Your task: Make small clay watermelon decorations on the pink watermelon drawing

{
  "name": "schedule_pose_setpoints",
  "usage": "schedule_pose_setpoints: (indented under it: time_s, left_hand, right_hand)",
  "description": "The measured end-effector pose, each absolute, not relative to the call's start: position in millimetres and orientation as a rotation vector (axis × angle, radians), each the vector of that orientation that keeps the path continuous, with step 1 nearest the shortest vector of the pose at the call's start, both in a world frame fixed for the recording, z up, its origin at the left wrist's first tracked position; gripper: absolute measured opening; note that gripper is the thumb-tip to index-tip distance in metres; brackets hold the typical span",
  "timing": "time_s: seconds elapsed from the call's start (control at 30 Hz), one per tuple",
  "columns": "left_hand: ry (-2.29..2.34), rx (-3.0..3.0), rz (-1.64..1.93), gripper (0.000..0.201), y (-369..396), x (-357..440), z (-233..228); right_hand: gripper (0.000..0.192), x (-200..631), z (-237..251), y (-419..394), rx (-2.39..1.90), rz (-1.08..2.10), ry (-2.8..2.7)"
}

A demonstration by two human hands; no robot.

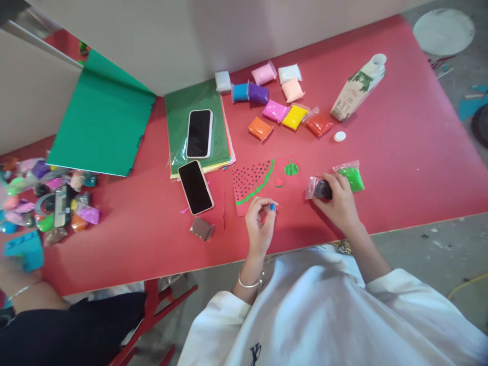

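Clay packets everywhere on this red table (400, 152). Right of centre, the right hand (340, 203) is closed over a clear packet of dark clay (319, 188), pressing it to the tabletop, and a packet of bright green clay (351, 176) lies just beside it, touching the fingers. The left hand (261, 222), lower centre, has its fingertips pinched together on something tiny; can't tell what it is. It sits at the bottom edge of a red paper watermelon slice (252, 182) with black seed dots and a green rind strip. Two small clay bits, a green striped melon (291, 168) and a red wedge (279, 182), rest just right of that.

Up top centre there's a cluster of sealed bags, each with one colour: white, blue, purple, pink, peach, magenta, yellow (294, 117), orange (260, 128), red (319, 124). A carton (356, 89) lies tipped on its side at upper right, spout open, its white cap (339, 136) apart on the table. Two phones (198, 160) sit left of centre, one on a stack of paper. Another person's arm (23, 297) is at lower left by a heap of more packets (46, 198).
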State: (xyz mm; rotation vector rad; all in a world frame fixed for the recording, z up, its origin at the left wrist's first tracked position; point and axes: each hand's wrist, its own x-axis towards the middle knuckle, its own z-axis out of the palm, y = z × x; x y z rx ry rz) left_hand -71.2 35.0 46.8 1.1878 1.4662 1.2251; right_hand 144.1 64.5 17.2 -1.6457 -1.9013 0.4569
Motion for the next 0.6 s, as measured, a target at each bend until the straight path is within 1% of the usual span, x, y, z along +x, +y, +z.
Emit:
schedule_pose_setpoints:
  time_s: [0.13, 0.27, 0.37, 0.43, 0.5, 0.57, 0.6]
  left_hand:
    - [1.512, 1.246, 1.208, 0.019, 34, -69, 49]
    - [1.566, 1.362, 1.201, 0.014, 35, -69, 51]
    - [1.596, 1.483, 1.189, 0.011, 36, -70, 53]
    - [1.606, 1.565, 1.180, 0.012, 36, -71, 54]
    - [1.613, 1.642, 1.182, 0.013, 36, -71, 55]
    - [1.616, 1.720, 1.189, 0.014, 36, -71, 56]
    - [1.621, 1.763, 1.187, 0.015, 35, -70, 56]
  right_hand:
    - [0.053, 143, 8, 65, -1.644, 0.454, -1.939]
    - [0.056, 138, 4, 65, -1.684, 0.372, -1.921]
    - [0.056, 133, 12, 64, -1.707, 0.317, -1.885]
    - [0.049, 129, 22, 62, -1.691, 0.303, -1.862]
    - [0.032, 124, 36, 60, -1.615, 0.369, -1.842]
    - [0.015, 117, 48, 57, -1.477, 0.571, -1.812]
    - [0.011, 114, 54, 55, -1.406, 0.701, -1.785]
